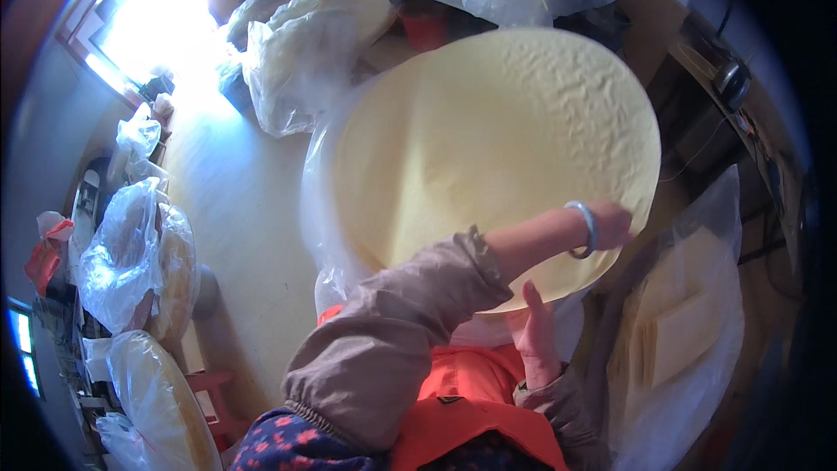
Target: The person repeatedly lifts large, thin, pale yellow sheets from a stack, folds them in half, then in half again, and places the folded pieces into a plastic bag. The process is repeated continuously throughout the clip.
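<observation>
A large, thin, round pale-yellow sheet [471,137], apparently flatbread, spreads out in front of me. Ripples cover its far right part, and a soft ridge runs down its left side. Clear plastic [320,190] shows beneath its left edge. My left arm reaches across it, so my left hand [608,226], with a bangle at the wrist, is at the sheet's right rim. Its fingers are curled and blurred; whether they pinch the rim is hidden. By the near rim, my right hand [535,337] has its thumb raised and apart, with nothing visible in it.
Folded flat sheets [683,333] lie in a plastic bag at my right. Bagged round stacks [163,399] stand along the left, near a red stool [219,399]. More plastic-wrapped bundles [294,59] and a red bucket [424,26] sit beyond the sheet. A shelf [719,98] runs along the right wall.
</observation>
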The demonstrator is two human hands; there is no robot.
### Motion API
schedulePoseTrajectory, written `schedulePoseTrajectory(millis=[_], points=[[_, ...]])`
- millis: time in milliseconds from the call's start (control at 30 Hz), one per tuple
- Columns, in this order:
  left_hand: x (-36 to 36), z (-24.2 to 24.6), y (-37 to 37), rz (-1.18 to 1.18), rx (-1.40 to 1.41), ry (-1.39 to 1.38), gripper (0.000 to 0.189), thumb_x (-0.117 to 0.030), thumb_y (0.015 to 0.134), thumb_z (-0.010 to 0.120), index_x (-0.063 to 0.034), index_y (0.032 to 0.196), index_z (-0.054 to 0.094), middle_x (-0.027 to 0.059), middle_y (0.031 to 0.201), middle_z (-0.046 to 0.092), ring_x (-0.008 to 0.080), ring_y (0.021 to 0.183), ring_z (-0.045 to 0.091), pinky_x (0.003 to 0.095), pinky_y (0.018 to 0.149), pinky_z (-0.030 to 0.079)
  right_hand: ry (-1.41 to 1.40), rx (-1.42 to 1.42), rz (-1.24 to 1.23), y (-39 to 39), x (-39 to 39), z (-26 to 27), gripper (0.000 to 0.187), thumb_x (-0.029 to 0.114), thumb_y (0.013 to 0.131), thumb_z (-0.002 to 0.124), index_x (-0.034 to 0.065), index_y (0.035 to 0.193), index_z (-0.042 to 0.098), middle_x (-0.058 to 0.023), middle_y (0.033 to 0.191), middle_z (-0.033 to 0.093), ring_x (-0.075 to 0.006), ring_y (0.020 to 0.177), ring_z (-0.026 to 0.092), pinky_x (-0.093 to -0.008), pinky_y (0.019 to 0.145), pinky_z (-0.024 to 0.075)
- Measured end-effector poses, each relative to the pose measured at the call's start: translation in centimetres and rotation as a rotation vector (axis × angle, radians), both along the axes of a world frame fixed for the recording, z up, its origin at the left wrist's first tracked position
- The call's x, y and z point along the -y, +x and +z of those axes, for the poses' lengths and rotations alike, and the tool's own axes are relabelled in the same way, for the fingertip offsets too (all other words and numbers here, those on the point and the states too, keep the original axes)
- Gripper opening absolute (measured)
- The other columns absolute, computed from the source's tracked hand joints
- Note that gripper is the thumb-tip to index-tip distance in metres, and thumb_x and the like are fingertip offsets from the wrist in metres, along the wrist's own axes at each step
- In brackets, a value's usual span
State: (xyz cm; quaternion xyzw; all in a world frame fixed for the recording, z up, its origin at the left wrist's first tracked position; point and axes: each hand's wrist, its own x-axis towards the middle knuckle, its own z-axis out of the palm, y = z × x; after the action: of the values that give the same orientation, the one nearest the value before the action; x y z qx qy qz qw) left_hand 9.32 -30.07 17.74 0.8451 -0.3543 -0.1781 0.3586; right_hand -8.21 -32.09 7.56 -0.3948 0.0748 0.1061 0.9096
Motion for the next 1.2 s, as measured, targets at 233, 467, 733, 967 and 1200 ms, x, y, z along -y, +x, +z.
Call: schedulePoseTrajectory(millis=[233,467,733,967,1200], points=[[-11.5,-3.0,-14.4,-0.24,-0.523,-0.669,0.027,-0.015,0.092,0.06,-0.003,0.117,0.059,0.0101,0.105,0.063,0.0204,0.102,0.059,0.0341,0.088,0.048,-0.321,-0.433,0.124,7.3,2.8,-0.9,0.028,0.027,0.097,0.054,0.0066,0.116,0.06,-0.0086,0.108,0.065,-0.0214,0.101,0.064,-0.0399,0.087,0.0536],[-21.9,-13.9,-15.4,0.718,0.013,-0.16,0.033,-0.028,0.096,0.051,-0.0061,0.118,0.061,0.0157,0.11,0.063,0.0272,0.104,0.059,0.0389,0.089,0.047,-0.247,-0.156,0.355,16.3,0.1,10.6,0.03,0.022,0.099,0.051,0.0001,0.118,0.056,-0.0112,0.11,0.065,-0.0218,0.098,0.065,-0.0374,0.085,0.0538],[-37.8,-17.7,-0.2,1.198,0.276,0.522,0.07,-0.05,0.093,0.044,-0.0073,0.147,0.033,0.0142,0.157,0.022,0.0314,0.146,0.015,0.0441,0.119,0.013,-0.219,0.192,0.263,27.4,-1.9,24.0,0.019,0.014,0.096,0.058,-0.0026,0.103,0.062,-0.0138,0.103,0.069,-0.0206,0.094,0.068,-0.0267,0.083,0.0581],[-40.4,-14.5,2.0,1.204,0.196,0.539,0.066,-0.047,0.09,0.05,-0.0065,0.142,0.04,0.0163,0.147,0.038,0.0336,0.139,0.03,0.0459,0.116,0.02,-0.161,0.686,0.334,36.3,4.1,36.7,0.041,-0.004,0.099,0.036,-0.0164,0.137,0.031,-0.0358,0.143,0.031,-0.0416,0.129,0.043,-0.0419,0.107,0.0465],[-40.9,-13.9,9.4,0.862,0.31,0.505,0.056,-0.04,0.086,0.057,-0.0103,0.133,0.05,0.0084,0.131,0.054,0.0297,0.124,0.048,0.0518,0.102,0.037,-1.351,0.931,-0.195,39.0,9.5,38.5,0.047,0.034,0.098,0.052,0.0023,0.133,0.053,-0.0141,0.13,0.059,-0.0233,0.119,0.057,-0.0346,0.099,0.045]])
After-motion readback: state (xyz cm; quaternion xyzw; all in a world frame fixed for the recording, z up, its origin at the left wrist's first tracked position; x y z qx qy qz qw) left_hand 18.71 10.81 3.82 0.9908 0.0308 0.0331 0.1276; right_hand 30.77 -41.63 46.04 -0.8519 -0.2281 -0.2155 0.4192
